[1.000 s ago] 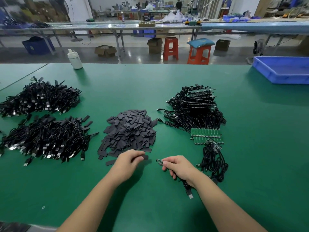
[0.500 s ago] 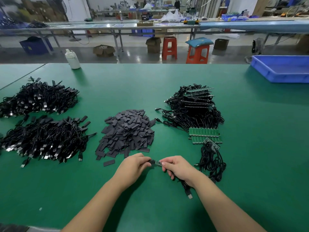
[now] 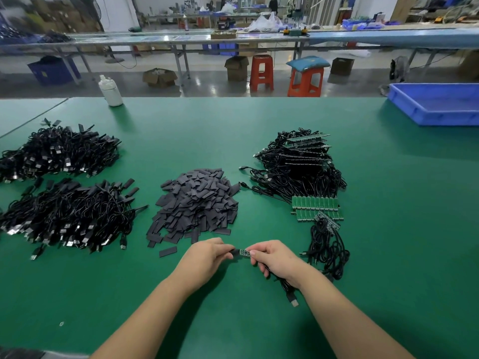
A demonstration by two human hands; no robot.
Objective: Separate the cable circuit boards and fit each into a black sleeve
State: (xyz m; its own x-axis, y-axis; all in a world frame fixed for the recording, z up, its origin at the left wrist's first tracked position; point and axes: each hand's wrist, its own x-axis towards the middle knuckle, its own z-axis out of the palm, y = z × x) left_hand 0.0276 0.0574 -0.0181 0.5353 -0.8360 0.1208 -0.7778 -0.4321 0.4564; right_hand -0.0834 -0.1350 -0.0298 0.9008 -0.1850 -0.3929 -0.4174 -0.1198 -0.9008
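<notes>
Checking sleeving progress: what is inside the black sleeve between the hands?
The small green circuit board enters the flat black sleeve held by the left hand. How far in is hidden.

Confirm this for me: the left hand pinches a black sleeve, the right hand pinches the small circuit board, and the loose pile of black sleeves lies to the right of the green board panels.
One part is wrong. In the head view the pile of black sleeves lies to the left of the green board panels, not to the right. The rest stands: the left hand pinches a black sleeve and the right hand pinches the small circuit board.
</notes>
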